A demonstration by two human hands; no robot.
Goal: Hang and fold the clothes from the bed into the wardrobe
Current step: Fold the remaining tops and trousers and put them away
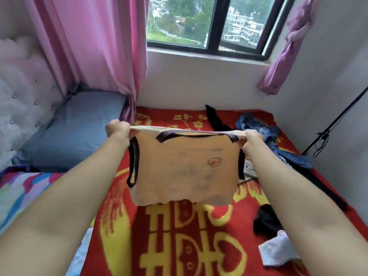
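The left grip [117,130] and right grip [252,138] are clamping the shoulders of a thin peach T-shirt [185,168] with dark trim, holding it stretched above the bed's fuzzy red blanket [135,232]. Its small red oval logo is showing unreadable lettering

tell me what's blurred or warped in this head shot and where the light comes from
Head view: the peach top is blurred, its print unreadable; the wide lens bows the window frame; soft daylight enters through it, with no glare and no hard shadows on the bed.
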